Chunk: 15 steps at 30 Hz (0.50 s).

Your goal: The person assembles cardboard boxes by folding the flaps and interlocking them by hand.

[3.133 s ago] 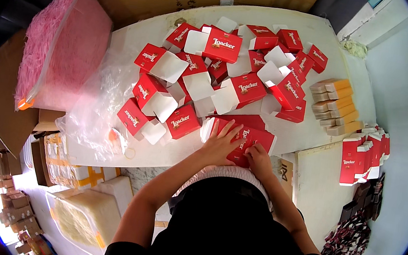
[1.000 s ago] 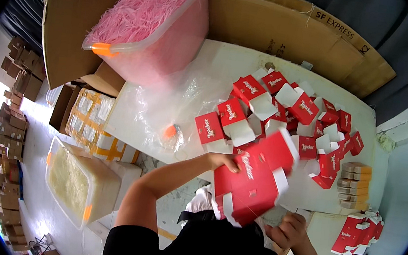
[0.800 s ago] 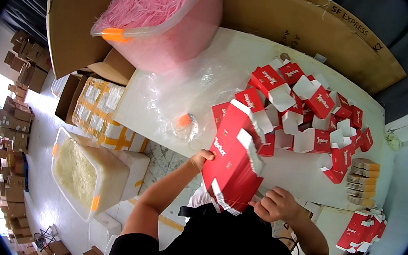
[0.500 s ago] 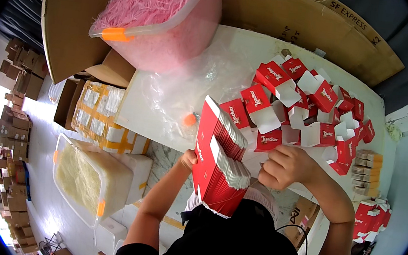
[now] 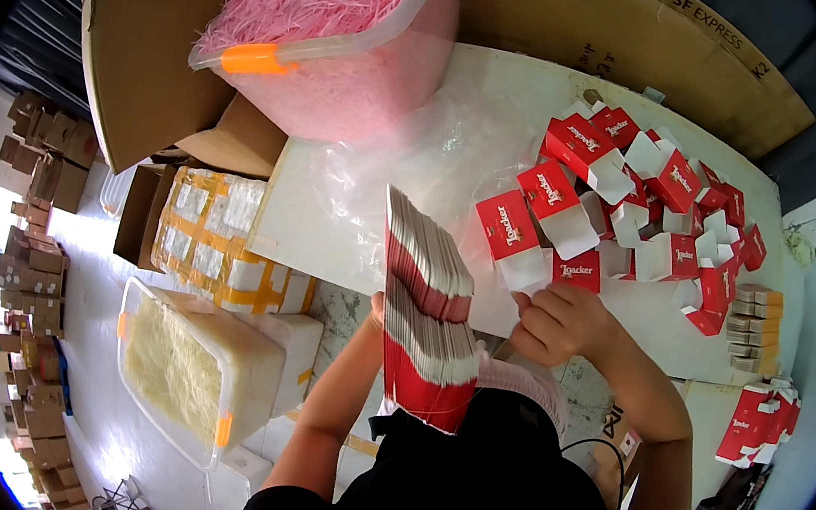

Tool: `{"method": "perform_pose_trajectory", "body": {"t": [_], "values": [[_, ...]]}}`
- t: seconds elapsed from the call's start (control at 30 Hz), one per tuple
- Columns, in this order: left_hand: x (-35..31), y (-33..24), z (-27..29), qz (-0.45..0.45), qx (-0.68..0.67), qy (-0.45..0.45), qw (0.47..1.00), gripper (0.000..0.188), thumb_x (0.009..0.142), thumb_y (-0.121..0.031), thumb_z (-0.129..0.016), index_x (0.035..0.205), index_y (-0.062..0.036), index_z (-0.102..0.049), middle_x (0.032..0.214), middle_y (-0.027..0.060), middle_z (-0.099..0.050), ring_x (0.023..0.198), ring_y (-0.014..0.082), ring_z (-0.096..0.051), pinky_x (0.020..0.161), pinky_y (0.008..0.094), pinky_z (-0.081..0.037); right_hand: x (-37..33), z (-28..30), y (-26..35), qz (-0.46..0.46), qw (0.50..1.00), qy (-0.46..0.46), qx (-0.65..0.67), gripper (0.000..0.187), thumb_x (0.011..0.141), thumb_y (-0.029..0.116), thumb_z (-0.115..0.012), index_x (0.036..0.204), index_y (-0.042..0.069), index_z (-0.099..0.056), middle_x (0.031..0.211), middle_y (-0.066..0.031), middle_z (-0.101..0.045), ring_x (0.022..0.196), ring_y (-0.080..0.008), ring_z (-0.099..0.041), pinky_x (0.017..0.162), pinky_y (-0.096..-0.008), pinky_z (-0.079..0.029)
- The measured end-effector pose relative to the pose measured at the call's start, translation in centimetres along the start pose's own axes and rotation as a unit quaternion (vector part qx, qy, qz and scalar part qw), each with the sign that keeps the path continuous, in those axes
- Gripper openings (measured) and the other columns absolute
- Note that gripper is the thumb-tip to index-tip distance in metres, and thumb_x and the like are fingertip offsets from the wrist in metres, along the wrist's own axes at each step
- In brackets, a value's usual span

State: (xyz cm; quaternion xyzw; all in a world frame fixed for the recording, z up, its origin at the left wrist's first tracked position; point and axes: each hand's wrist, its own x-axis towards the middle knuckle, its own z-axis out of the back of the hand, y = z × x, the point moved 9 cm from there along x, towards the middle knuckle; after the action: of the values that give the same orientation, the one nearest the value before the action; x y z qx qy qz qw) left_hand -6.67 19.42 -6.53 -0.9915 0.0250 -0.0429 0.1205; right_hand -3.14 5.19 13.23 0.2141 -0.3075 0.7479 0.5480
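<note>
A thick stack of flat, folded red-and-white cartons [image 5: 426,358] stands on edge in front of my body, fanned along its white edges. My left hand [image 5: 378,308] grips it from the left side, most of the fingers hidden behind the cartons. A thin band or string runs near the bottom of the stack. To the right, apart from the stack, my right hand [image 5: 556,322] is closed with its fingers curled; what it pinches, if anything, is too small to make out. Just beyond it lies a pile of opened red cartons [image 5: 577,269] with white flaps.
A clear tub of pink shredded paper [image 5: 348,77] stands at the table's far left. Plastic film [image 5: 365,190] lies on the white table [image 5: 305,228]. Small bundles [image 5: 754,330] sit at the right edge. Left on the floor are a tub of cream shreds [image 5: 179,365] and a taped box [image 5: 209,232].
The stack has turned so its white edges face up more, and tilted slightly left. My right hand has shifted a little to the right and up. The whole view has swung slightly.
</note>
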Motion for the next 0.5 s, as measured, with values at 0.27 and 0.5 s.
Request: {"method": "perform_pose_trajectory", "body": {"t": [0.27, 0.5], "values": [[-4.5, -3.6, 3.1, -0.108, -0.015, -0.032, 0.994, 0.070, 0.060, -0.016, -0.065, 0.124, 0.0012, -0.044, 0.117, 0.0167, -0.056, 0.106, 0.0326, -0.054, 0.096, 0.0462, -0.040, -4.2, -4.9, 7.7, -0.076, 0.920, 0.186, 0.337, 0.021, 0.067, 0.016, -0.065, 0.062, 0.010, -0.045, 0.058, -0.0020, -0.047, 0.050, -0.0178, -0.051, 0.042, -0.0284, -0.043], [-16.3, -10.8, 11.9, -0.423, 0.108, -0.292, 0.851, 0.060, 0.079, -0.034, -0.056, 0.129, -0.0043, -0.039, 0.125, 0.0123, -0.049, 0.112, 0.0269, -0.050, 0.095, 0.0421, -0.041, -4.9, -10.7, 8.3, -0.350, 0.718, 0.251, 0.547, 0.031, 0.082, 0.027, -0.060, 0.065, 0.006, -0.045, 0.061, -0.0103, -0.049, 0.056, -0.0296, -0.052, 0.051, -0.0381, -0.040]]}}
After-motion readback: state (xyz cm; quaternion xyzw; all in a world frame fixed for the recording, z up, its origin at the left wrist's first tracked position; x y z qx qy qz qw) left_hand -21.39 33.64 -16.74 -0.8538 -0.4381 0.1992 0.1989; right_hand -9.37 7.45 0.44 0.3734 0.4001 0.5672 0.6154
